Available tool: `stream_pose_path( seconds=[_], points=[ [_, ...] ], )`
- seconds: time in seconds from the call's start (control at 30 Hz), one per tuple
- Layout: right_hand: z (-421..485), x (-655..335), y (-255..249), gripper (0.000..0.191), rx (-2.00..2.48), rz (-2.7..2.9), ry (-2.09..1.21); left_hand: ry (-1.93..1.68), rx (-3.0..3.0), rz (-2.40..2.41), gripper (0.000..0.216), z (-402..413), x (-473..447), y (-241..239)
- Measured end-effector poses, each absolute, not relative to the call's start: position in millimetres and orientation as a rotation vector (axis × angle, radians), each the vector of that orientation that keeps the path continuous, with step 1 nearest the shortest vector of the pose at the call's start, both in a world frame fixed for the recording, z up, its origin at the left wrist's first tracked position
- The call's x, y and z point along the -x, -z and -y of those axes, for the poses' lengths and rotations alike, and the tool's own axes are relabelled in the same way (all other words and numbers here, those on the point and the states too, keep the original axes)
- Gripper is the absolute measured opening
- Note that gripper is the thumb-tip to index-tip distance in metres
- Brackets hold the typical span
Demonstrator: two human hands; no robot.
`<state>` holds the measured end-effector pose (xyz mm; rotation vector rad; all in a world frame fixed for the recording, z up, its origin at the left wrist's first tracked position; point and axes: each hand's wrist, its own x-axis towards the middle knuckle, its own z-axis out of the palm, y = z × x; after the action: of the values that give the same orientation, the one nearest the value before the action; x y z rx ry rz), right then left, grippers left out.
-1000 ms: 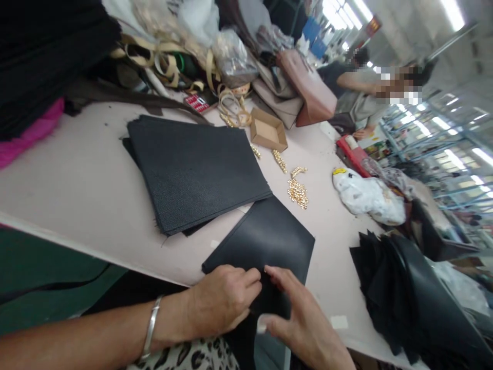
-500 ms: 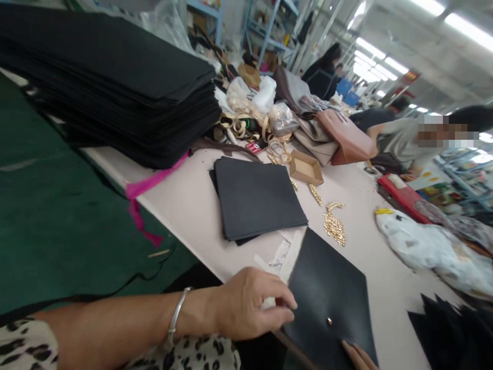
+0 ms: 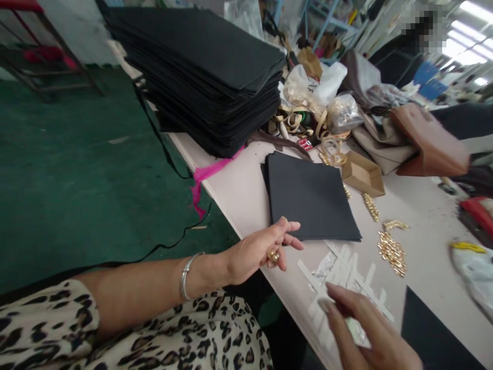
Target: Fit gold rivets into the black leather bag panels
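My left hand point(image 3: 256, 254) is beside the table edge, in front of the near side of a stack of black sheets point(image 3: 308, 198). Its fingers are spread, and a gold ball-like piece point(image 3: 273, 256), perhaps a ring, shows at them. My right hand point(image 3: 373, 329) is over a scatter of white strips point(image 3: 346, 270). Thumb and forefinger are parted, with their tips close to the strips, and I see nothing clearly gripped. Right of that hand lies a black panel point(image 3: 435, 329), cut off by the frame.
A tall pile of black sheets point(image 3: 208, 56) stands at the table's far left, a pink ribbon point(image 3: 211, 172) hanging below. Gold chain point(image 3: 392, 253) lies near a small cardboard box point(image 3: 364, 173). Behind are brown bags point(image 3: 431, 139), plastic bags point(image 3: 342, 113) and a person point(image 3: 400, 51).
The view has swung left. The black panel with the gold stud no longer covers the white strips. My right hand came off it to the strips; my left hand's fingers have spread.
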<state>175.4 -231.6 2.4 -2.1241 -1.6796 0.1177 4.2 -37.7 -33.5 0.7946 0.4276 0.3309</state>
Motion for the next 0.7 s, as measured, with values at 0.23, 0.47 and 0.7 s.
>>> stream_pose_path(
  seconds=[0.23, 0.47, 0.7],
  points=[
    [147, -119, 8, 0.032, 1.866, 1.892, -0.127, -0.308, -0.636, -0.445, 0.051, 35, -2, 31],
    [141, -128, 17, 0.024, 1.846, 1.932, -0.027, -0.293, -0.494, -0.458, 0.044, 33, -4, 27],
    [145, -135, 21, 0.015, 1.772, 1.878, -0.183, -0.257, -0.486, -0.443, 0.027, 34, 1, 29]
  ],
)
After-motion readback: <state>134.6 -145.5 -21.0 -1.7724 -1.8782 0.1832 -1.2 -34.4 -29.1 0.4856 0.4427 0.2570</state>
